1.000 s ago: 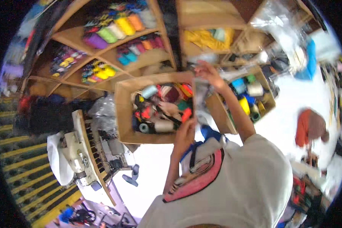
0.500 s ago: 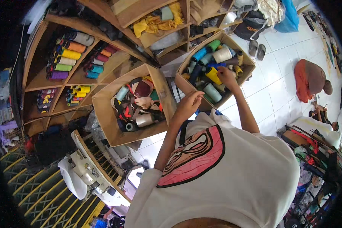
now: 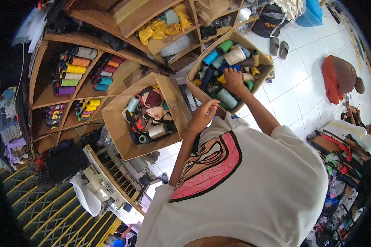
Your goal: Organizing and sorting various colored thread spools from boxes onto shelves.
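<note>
Two stiff, square-cornered cardboard boxes (image 3: 114,129) stood near each other, the left one holding crumpled cloth (image 3: 154,99). By the near corner of the right box (image 3: 198,91), the left hand (image 3: 204,114) was half open, fingers loosely bent; the right hand (image 3: 234,81) reached inside, fingertips hidden, any grip impossible to tell, among smooth, cylindrical thread spools (image 3: 227,99).

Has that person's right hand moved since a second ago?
Yes. Against the right-hand cardboard box, the right hand has moved rightward, from beyond its left side to among the thread spools inside.
</note>
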Tool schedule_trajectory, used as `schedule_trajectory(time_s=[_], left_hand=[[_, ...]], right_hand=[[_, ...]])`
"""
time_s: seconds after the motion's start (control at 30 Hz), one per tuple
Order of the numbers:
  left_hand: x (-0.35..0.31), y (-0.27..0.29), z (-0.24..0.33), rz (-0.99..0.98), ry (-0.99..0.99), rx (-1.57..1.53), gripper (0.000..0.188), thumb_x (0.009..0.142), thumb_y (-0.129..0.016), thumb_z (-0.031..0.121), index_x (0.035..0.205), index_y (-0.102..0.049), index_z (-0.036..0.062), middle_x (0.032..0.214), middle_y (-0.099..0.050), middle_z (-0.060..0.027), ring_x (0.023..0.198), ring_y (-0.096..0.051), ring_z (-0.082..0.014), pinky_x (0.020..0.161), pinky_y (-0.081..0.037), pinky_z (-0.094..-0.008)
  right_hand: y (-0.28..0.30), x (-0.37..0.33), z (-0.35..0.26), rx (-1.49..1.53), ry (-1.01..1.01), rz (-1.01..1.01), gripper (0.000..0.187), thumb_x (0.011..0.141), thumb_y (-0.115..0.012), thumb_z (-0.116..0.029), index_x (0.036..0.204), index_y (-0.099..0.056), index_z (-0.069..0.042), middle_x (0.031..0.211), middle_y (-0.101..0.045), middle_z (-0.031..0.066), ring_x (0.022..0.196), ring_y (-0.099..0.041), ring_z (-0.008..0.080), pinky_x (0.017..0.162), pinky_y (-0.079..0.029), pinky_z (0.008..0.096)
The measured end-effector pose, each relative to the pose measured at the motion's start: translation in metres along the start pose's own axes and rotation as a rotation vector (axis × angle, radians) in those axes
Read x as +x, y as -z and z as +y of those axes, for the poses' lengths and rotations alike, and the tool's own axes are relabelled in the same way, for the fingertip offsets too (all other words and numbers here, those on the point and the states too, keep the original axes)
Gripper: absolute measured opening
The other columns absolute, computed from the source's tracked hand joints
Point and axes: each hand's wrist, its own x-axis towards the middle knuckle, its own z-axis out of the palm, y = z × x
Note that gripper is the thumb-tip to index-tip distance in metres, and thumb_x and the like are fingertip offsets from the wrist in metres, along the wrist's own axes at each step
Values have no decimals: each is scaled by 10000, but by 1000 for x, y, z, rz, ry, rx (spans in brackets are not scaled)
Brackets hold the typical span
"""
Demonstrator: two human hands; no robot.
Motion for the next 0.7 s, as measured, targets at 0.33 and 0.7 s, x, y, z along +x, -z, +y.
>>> schedule_trajectory(time_s=[0.33,0.7], left_hand=[[10,-6,2,1,25,26,291,944,-498,195,1196,-529,52,1097,-619,-94,978,-588,-204,810,-454,-325],[24,-18,8,271,-352,284,639,818,-650,99,1363,-321,45,1318,-395,-216,1196,-436,-338,970,-381,-402]], right_hand=[[26,-37,24,831,-116,479,738,698,-776,-352,1285,-452,-42,1042,-516,200,987,-513,358,881,-429,401],[112,-85,40,944,182,115,695,705,-780,-201,1301,-455,-55,1009,-625,130,901,-603,209,815,-481,299]])
